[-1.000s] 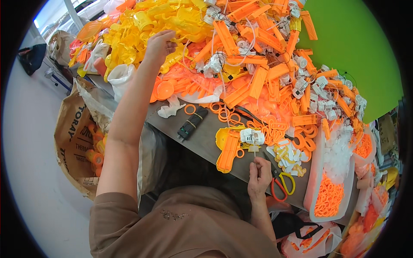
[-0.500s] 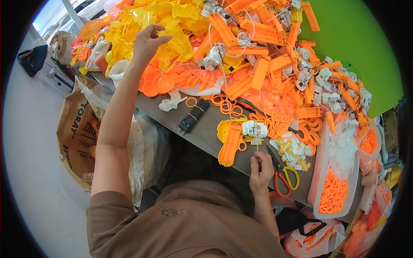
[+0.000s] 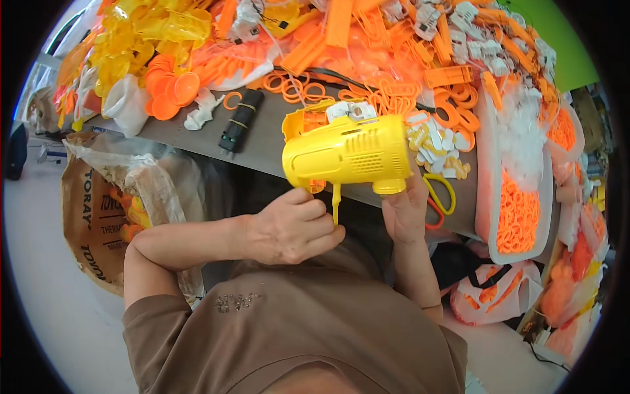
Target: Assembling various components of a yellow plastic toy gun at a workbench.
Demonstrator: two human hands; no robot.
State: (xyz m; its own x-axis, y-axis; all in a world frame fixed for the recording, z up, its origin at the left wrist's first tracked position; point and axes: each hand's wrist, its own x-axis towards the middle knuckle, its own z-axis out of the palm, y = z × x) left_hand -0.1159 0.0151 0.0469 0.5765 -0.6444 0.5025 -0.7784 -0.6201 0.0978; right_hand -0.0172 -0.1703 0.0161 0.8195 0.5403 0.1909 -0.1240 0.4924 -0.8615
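A yellow plastic shell (image 3: 351, 154) with vent slots and a round spout is held up at the table's front edge. My left hand (image 3: 298, 226) is closed on its lower left end, by the handle. My right hand (image 3: 405, 210) grips its right end beside the spout, the fingertips partly hidden behind it. Behind this shell lies another yellow shell half (image 3: 293, 123), mostly covered, with an orange part in it and a white wired unit (image 3: 354, 110) at its top. Scissors (image 3: 443, 197) with red and yellow handles lie just right of my right hand.
Loose yellow shells (image 3: 157, 29) and orange parts (image 3: 338, 23) heap across the back. A black banded bundle (image 3: 241, 121) lies left, orange rings (image 3: 289, 88) behind. At right stands a clear bin (image 3: 484, 217) of orange links; an open paper sack (image 3: 82, 210) sits at lower left.
My left hand has come back from the yellow pile to the front edge with a yellow shell. My right hand has moved up to grip the shell's right end. The view has shifted.
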